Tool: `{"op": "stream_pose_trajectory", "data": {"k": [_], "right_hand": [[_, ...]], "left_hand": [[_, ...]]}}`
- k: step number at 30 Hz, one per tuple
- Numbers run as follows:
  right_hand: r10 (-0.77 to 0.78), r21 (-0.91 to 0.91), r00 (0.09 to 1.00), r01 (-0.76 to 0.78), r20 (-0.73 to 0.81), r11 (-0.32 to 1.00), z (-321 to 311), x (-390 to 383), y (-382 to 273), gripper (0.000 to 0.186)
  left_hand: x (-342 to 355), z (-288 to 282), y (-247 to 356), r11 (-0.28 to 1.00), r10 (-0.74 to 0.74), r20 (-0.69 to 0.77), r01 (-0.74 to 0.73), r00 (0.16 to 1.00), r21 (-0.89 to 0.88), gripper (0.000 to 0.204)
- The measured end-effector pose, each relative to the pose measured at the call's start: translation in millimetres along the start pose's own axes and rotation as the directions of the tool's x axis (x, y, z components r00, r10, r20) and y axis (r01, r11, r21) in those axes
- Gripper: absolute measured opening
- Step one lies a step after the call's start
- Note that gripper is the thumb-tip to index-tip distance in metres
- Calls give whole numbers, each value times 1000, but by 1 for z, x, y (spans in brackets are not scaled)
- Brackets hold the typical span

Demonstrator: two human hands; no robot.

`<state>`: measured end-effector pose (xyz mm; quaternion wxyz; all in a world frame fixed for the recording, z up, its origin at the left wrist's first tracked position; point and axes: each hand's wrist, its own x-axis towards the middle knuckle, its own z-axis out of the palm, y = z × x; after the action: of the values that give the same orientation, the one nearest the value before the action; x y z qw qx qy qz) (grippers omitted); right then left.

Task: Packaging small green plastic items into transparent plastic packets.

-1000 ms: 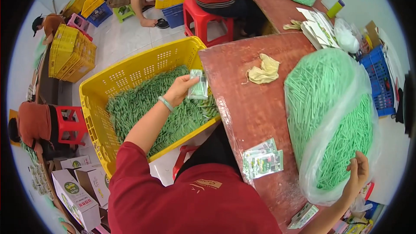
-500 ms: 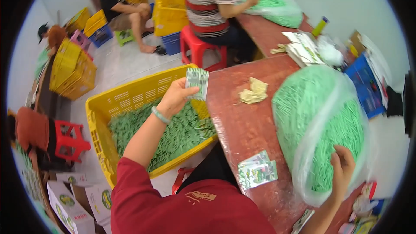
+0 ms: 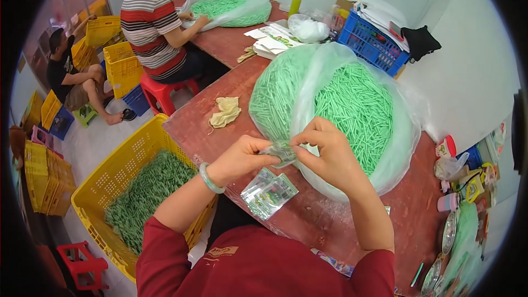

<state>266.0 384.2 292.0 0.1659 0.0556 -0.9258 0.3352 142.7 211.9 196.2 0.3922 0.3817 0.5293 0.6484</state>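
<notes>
Head view: near the body, left hand [image 3: 242, 157] and right hand [image 3: 330, 154] pinch one small clear packet [image 3: 281, 153] in closed fingers above the desk [image 3: 220, 77]. Spare packets [image 3: 269, 192] lie below; behind, the bag of green sticks [image 3: 352, 104] could spill if nudged.

Table [image 3: 220, 132]: reddish-brown. Crate [image 3: 118, 170]: yellow, filled with green packets. Clear bag [image 3: 335, 104]: holds light green sticks. Cloth [image 3: 226, 113]: pale yellow. Bangle [image 3: 209, 179]: pale green. Sleeves [image 3: 165, 253]: dark red. Stool [image 3: 82, 264]: red. Basket [image 3: 371, 47]: blue.
</notes>
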Motion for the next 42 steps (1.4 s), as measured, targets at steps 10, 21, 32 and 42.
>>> {"op": "stream_pose_trajectory", "data": {"k": [10,21,32,42], "right_hand": [[84,-62,994,-79,75,995,-19,-18,24,9],[71,121,996,-64,-55,991,-22,-25,25,7],[282,504,890,-71,-357,861,-51,-25,52,8],[416,567,835,-158,-360,808,-66,-39,121,10]], "left_hand": [[17,43,-8,996,-22,5,21,1000,91,19],[19,52,-1,998,-62,-11,62,998,-7,16],[-57,-27,10,860,29,-240,-147,970,-488,35],[-231,-212,-75,889,-160,-843,446,514,103,26]]}}
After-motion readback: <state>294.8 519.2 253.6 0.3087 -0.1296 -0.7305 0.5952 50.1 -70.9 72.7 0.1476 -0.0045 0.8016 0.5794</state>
